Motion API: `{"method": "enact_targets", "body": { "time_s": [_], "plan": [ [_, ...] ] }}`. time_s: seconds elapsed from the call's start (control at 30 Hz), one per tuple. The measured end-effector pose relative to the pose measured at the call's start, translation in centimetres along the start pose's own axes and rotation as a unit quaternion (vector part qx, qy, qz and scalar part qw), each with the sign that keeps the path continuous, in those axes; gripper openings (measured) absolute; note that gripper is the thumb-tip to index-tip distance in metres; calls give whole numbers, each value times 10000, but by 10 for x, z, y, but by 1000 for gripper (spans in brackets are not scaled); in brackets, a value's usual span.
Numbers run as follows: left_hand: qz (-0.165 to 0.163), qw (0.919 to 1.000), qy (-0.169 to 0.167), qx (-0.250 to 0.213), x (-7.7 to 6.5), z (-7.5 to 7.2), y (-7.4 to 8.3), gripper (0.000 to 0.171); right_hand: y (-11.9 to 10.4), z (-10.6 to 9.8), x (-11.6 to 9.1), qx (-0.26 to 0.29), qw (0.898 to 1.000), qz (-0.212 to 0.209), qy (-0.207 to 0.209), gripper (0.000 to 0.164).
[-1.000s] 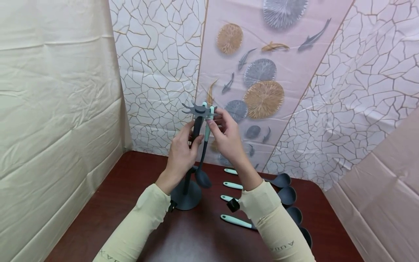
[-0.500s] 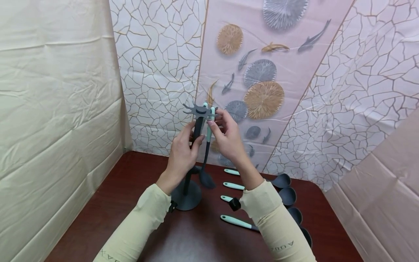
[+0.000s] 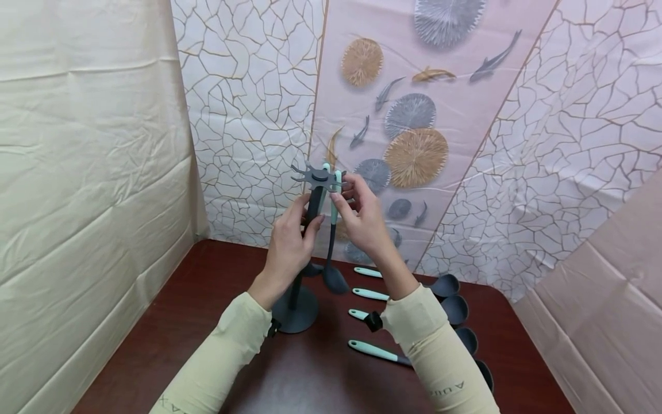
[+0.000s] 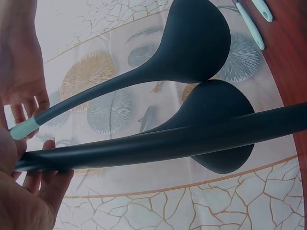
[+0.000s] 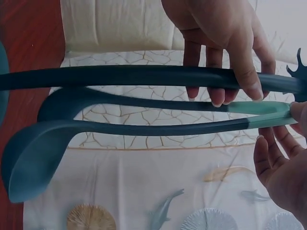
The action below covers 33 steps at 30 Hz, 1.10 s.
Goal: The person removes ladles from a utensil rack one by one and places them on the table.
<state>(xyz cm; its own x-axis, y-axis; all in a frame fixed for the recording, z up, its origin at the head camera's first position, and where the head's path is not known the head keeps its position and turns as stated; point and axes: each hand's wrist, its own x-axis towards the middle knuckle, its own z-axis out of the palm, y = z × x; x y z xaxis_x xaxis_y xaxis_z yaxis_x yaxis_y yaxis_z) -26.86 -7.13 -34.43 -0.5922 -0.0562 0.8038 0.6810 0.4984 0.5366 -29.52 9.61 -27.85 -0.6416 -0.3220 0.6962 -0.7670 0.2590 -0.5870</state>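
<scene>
A dark utensil stand (image 3: pixel 295 315) with a round base and a hooked top ring stands upright on the table. Its pole (image 4: pixel 120 154) is gripped by my left hand (image 3: pixel 289 241), below the ring. At the ring's right side, my right hand (image 3: pixel 364 221) pinches the mint-green handle of a dark ladle (image 3: pixel 335 280), which hangs bowl down, apart from the pole. Behind the pole hangs a second ladle (image 5: pixel 153 103), its handle top at the ring. Whether the first ladle's handle sits in a hook is hidden by my fingers.
Several utensils with mint handles and dark bowls, such as the nearest one (image 3: pixel 374 349), lie in a row on the red-brown table (image 3: pixel 217 356) to the right, partly under my right sleeve. Patterned cloth (image 3: pixel 248 115) hangs behind the table.
The ladle's bowl has swung to the right, away from the pole. The stand's top and both hands have shifted very slightly right, with their grips unchanged.
</scene>
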Motion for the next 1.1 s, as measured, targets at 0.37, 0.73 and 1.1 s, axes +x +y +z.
{"method": "enact_targets", "body": {
  "time_s": [0.37,0.73,1.1],
  "plan": [
    [52,10000,5,63,-2,2,-1,43,1,-7,0,122,9999,-74,6,31],
    [133,9999,62,32,-2,1,-1,43,-3,-12,3,-199,9996,-112,141,31],
    [70,9999,47,69,-2,2,-2,43,-8,-24,4,71,9991,-243,345,33]
  ]
}}
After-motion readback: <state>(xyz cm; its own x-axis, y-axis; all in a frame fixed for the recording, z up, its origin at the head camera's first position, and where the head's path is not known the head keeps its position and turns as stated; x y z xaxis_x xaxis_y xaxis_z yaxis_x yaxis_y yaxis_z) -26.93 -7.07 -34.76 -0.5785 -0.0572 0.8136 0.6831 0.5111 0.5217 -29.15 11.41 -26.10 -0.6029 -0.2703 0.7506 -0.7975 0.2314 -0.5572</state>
